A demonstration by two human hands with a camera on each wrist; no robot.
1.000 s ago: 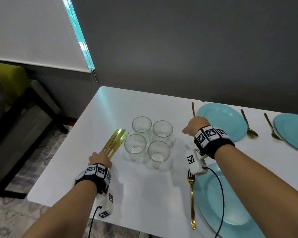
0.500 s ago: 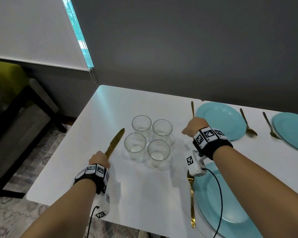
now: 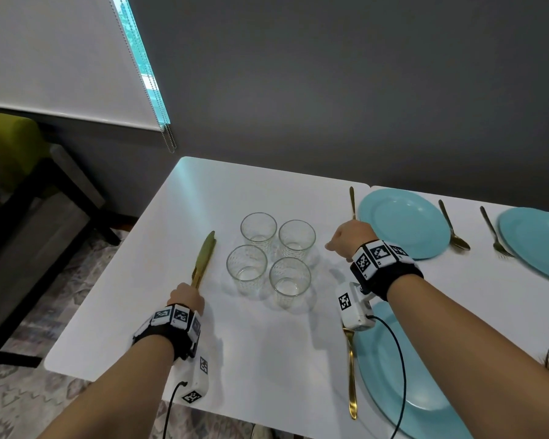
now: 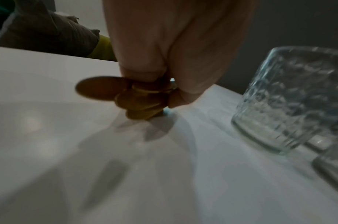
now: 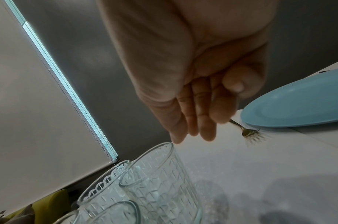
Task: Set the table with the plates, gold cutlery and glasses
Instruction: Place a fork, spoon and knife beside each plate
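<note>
While gripping a bundle of gold knives [image 3: 204,258] by the handles, left hand [image 3: 186,295] low centre-left of head view, fingers curled tight round them; blades angled up toward frame centre, handle ends just off the white table [image 3: 203,191] in left wrist view. Four glasses [image 3: 271,259] clustered immediately right of the blades, close enough to obstruct a sideways sweep. Right hand [image 3: 351,238] right of the cluster, fingers straight, together, holding nothing, tips near one glass rim. Gold fork [image 3: 351,201] partly hidden behind it, beside far teal plate [image 3: 403,221]. Near plate [image 3: 400,388] with fork [image 3: 351,375] lower right; spoon [image 3: 452,228] upper right.
</note>
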